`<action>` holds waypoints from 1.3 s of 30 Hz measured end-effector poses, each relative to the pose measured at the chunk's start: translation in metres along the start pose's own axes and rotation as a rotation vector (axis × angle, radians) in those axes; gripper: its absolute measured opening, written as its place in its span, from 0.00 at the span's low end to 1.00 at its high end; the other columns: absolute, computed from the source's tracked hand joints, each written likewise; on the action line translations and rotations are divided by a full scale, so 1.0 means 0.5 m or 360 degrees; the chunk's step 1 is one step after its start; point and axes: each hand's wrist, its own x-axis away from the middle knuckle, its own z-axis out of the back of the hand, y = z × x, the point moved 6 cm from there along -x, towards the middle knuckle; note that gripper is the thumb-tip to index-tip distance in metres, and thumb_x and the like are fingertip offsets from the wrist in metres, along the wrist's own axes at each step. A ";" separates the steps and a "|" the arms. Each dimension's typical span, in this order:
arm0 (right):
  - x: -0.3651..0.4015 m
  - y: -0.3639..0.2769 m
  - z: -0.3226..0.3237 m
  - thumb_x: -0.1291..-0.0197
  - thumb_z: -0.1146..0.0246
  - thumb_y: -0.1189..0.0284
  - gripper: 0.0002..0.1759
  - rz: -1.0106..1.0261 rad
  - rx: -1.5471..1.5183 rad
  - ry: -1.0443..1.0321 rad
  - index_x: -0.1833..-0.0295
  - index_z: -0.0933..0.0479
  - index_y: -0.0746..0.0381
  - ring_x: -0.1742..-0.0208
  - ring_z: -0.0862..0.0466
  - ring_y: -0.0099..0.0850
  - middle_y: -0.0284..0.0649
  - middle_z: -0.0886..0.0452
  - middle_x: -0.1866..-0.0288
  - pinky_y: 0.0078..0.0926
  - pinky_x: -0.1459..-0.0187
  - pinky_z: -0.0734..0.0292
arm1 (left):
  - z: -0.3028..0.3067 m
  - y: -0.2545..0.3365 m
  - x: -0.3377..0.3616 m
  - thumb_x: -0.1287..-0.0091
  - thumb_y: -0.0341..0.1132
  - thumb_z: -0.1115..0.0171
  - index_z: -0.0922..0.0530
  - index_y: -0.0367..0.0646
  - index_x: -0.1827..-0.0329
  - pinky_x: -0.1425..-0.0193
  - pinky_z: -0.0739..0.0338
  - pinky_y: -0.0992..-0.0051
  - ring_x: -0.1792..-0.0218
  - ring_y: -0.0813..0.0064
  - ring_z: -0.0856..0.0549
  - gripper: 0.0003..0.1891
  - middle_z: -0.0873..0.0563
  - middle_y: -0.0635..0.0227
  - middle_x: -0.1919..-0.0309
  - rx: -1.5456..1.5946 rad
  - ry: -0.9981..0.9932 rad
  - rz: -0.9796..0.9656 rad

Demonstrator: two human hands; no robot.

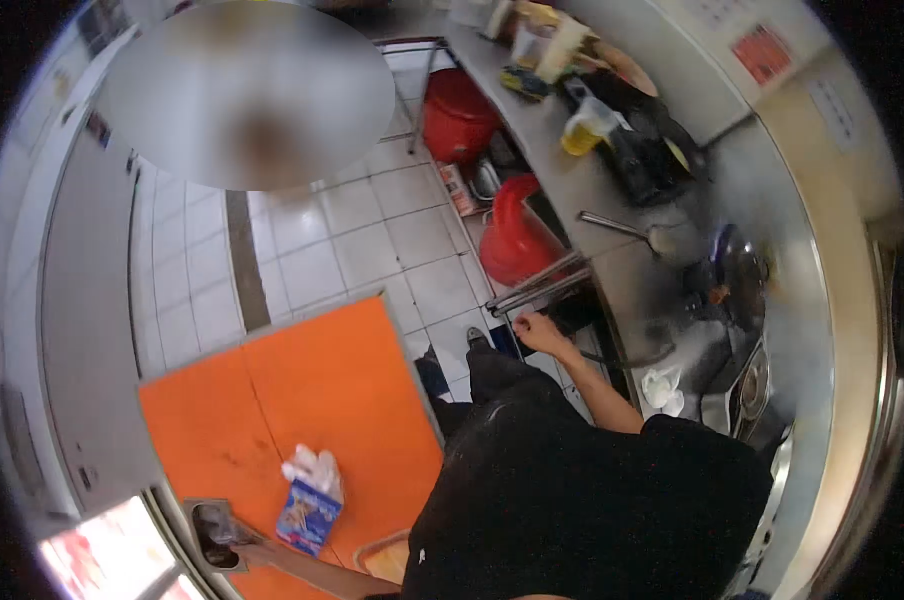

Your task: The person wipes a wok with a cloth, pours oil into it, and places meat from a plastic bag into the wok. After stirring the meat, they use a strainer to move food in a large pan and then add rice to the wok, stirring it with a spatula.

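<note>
My left hand (257, 551) reaches low to the left and touches the corner of a small metal container (215, 530) with something dark inside, on an orange table (312, 400). A blue tissue box (310, 505) stands just beside that hand. My right hand (540, 332) stretches out to the front edge of the steel counter (572, 180), just below two metal bars (537, 287), with its fingers curled. What it presses or grips is hidden. My black clothing (592, 500) fills the lower middle.
A smoking wok (734, 275) sits on the stove with a ladle (632, 230) beside it. Bottles and pans (612, 120) crowd the counter. Two red buckets (457, 110) (512, 235) stand under it on the white tile floor (342, 230). A steel cabinet (82, 300) is on the left.
</note>
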 end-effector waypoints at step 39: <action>0.210 0.670 0.679 0.49 0.28 0.62 0.18 -0.1411 -0.1870 0.1870 0.64 0.27 0.63 0.81 0.21 0.27 0.36 0.24 0.76 0.23 0.81 0.24 | -1.492 -0.672 1.756 0.34 0.53 0.42 0.26 0.36 0.70 0.76 0.21 0.71 0.76 0.69 0.19 0.24 0.20 0.63 0.77 -0.1567 -0.3378 0.0728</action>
